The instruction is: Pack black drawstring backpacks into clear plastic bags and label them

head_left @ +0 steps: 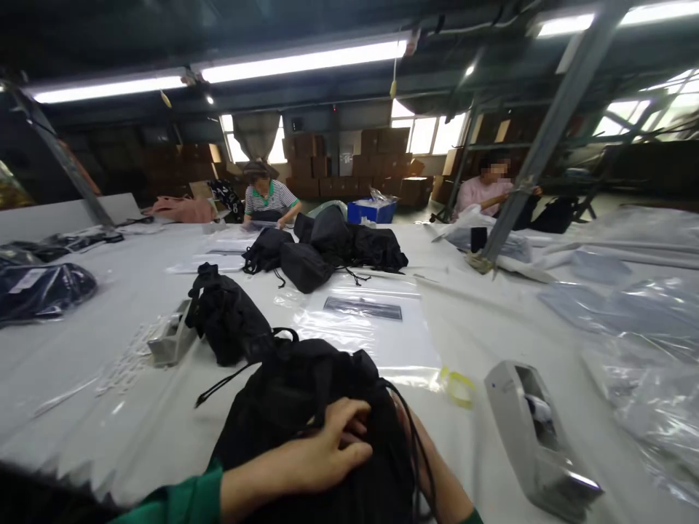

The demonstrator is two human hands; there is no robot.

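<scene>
A black drawstring bag (306,407) lies before me at the table's front edge, its cords hanging at both sides. My left hand (333,451) is on its front with bent fingers closed on the fabric. Against the bag's right side is my right hand (412,429), partly behind the dark cords; the fabric hides its fingers. Just beyond the bag, a clear plastic bag (420,342) with a dark printed panel lies flat. A smaller black bag (229,320) stands at the left beside a grey tape dispenser (170,338).
Another tape dispenser (524,429) sits at the right, near a yellow tape ring (460,389). Black bags (328,244) are piled farther back. Clear plastic (649,386) covers the right side. A metal post (529,160) rises from the table. Two people work across it.
</scene>
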